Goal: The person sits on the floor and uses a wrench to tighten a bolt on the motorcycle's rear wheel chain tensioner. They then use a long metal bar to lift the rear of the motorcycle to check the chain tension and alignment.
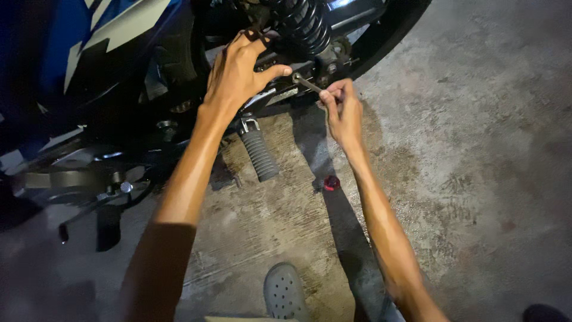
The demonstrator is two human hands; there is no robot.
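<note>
- A blue and white motorcycle [107, 36] fills the upper left, its dark kickstand [107, 226] resting on the concrete floor [476, 179].
- The left hand [238, 71] lies spread and open against the frame just beside the black coil spring [304, 24], thumb stretched towards the wrench; it clasps nothing I can make out.
- Below it, a ribbed footpeg [259, 154] sticks out over the floor.
- A slim metal wrench [307, 82] sits with its head at the frame, near the spring's lower mount.
- The right hand [342, 110] is closed on the wrench's handle end, fingers pinched together.
- A small red cap [332, 182] lies on the floor under the right forearm.
- A grey clog [285, 292] shows at the bottom edge.
</note>
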